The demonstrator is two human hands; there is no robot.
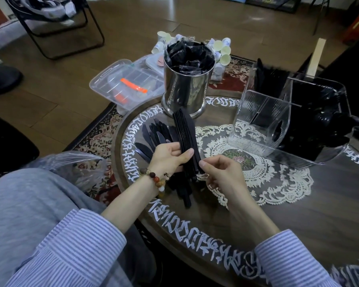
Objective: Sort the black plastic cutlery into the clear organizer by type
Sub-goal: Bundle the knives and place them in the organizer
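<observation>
Black plastic knives [184,133], stacked over the table, sit gripped in the left hand [170,156] while the right hand [218,170] pinches their handles, so a loosened grip could fan them before reaching the clear organizer [263,121].

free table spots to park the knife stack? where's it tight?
Free: the lace doily between the right hand and the clear organizer, and the bare wood near the table edge beyond the right forearm. Crowded: loose knives left of the held knife stack, up to the steel canister.
</observation>
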